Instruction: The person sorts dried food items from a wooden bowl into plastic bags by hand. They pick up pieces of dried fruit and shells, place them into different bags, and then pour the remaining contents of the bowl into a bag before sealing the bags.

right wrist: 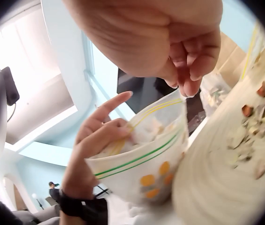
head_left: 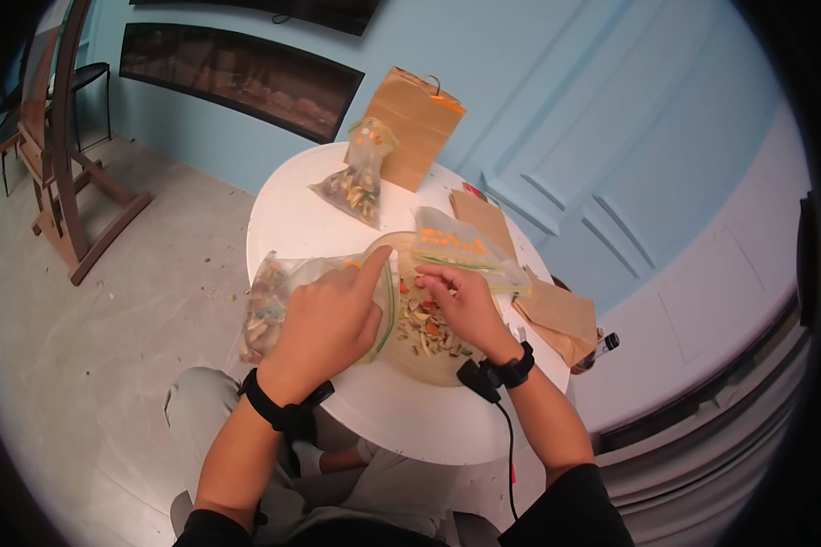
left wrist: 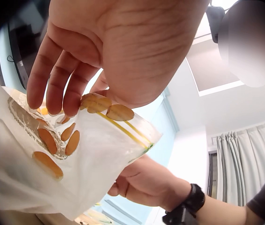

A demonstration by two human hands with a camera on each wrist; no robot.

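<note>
My left hand [head_left: 333,305] grips the rim of a clear zip-lock bag [right wrist: 137,173] with orange print. Its index finger points out past the bag's mouth, which gapes in the right wrist view. Mixed dried pieces fill the bag's far end at the left of the table. My right hand [head_left: 465,305] is just right of that mouth, fingers curled and fingertips drawn together; I cannot tell what they pinch. Under it lies a round beige tray [head_left: 438,372] with ridged sides, scattered with dried pieces [right wrist: 263,110] in red, cream and brown.
A second zip-lock bag [head_left: 452,239] overlaps the tray's far right edge. Farther back, a filled bag [head_left: 356,178] leans near an upright brown paper bag [head_left: 420,128]. Folded paper bags [head_left: 552,314] lie along the right edge of the white round table [head_left: 287,205]. A cable [head_left: 511,456] hangs from my right wrist.
</note>
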